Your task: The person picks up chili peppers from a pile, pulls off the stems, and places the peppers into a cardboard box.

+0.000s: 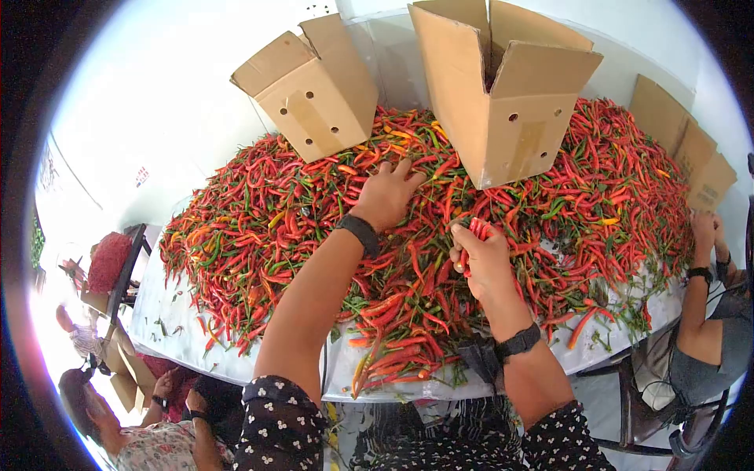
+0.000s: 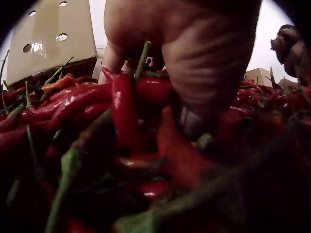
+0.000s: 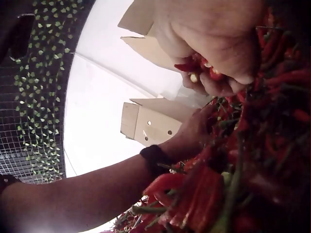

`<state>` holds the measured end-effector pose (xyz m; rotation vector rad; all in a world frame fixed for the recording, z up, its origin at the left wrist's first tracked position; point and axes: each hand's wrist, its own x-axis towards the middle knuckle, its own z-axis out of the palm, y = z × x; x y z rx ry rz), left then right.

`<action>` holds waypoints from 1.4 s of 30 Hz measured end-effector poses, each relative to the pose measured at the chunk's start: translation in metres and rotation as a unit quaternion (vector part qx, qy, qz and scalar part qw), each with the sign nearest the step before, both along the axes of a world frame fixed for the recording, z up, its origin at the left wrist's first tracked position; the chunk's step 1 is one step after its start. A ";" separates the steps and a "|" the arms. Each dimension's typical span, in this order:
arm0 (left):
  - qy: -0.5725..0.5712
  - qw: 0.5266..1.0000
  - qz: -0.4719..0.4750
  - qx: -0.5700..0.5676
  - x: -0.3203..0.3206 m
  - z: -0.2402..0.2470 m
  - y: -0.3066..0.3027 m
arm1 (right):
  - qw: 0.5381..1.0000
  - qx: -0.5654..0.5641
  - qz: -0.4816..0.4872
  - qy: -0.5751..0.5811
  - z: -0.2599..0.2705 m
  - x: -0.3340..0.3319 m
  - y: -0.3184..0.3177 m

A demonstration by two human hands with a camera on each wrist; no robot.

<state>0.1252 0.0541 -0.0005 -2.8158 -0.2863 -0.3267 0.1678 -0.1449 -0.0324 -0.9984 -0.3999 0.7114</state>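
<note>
Red, orange and green chillies (image 1: 267, 212) lie in a wide heap. My left hand (image 1: 386, 196) reaches into the heap in front of the smaller box, its fingers spread on the chillies. In the left wrist view the thumb of the left hand (image 2: 184, 63) touches red chillies (image 2: 125, 109), and the other fingertips are hidden. Held a little above the heap, my right hand (image 1: 483, 263) has its fingers curled round several red chillies (image 1: 477, 229). The right wrist view shows the red chillies (image 3: 214, 73) poking out between the palm and fingers of that right hand (image 3: 214, 39).
Two open cardboard boxes, a smaller one (image 1: 326, 118) and a larger one (image 1: 514, 129), stand at the back of the heap. The white table edge (image 1: 157, 334) curves round the front. One person (image 1: 169, 439) is at lower left, another (image 1: 707, 337) at the right.
</note>
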 end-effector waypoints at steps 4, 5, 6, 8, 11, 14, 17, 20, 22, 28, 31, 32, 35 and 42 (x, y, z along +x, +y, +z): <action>-0.055 0.998 -0.023 0.026 -0.003 -0.006 0.003 | 1.000 -0.001 0.004 0.005 0.003 -0.004 0.000; -0.055 0.998 -0.022 0.026 -0.002 -0.008 0.003 | 1.000 -0.001 0.006 0.005 0.003 -0.005 0.001; -0.059 0.998 0.000 0.030 0.002 -0.009 0.001 | 1.000 0.005 -0.003 0.006 0.002 -0.006 0.003; -0.063 0.997 0.020 0.029 0.006 -0.012 0.002 | 1.000 0.007 -0.013 0.007 0.001 -0.004 0.003; -0.065 0.998 0.000 0.026 0.007 -0.011 0.006 | 1.000 0.002 -0.003 0.000 -0.001 -0.001 0.002; -0.081 0.996 -0.037 -0.026 0.003 -0.008 0.006 | 1.000 0.020 -0.005 0.007 -0.001 -0.001 0.002; -0.103 0.991 -0.064 -0.059 -0.010 -0.003 0.001 | 1.000 0.023 -0.005 0.007 0.000 0.001 0.001; -0.088 0.983 -0.099 -0.128 -0.039 0.010 -0.013 | 1.000 0.009 0.002 0.016 0.002 0.002 0.000; -0.112 0.979 -0.124 -0.114 -0.062 0.014 -0.026 | 1.000 0.010 -0.012 0.022 0.005 0.000 0.000; -0.045 0.959 -0.149 -0.235 -0.125 0.026 -0.069 | 1.000 0.010 0.007 0.012 0.005 -0.001 -0.002; -0.049 0.941 -0.166 -0.292 -0.147 0.030 -0.076 | 1.000 -0.003 0.015 0.008 0.010 -0.007 -0.002; -0.060 0.931 -0.182 -0.309 -0.150 0.029 -0.073 | 1.000 -0.002 0.024 0.010 0.009 -0.008 -0.002; -0.077 0.919 -0.127 -0.364 -0.156 0.027 -0.062 | 0.999 0.007 0.050 0.007 0.008 -0.009 -0.003; -0.222 0.918 -0.157 -0.289 -0.136 0.036 -0.057 | 0.996 -0.040 0.076 -0.015 0.012 -0.016 -0.002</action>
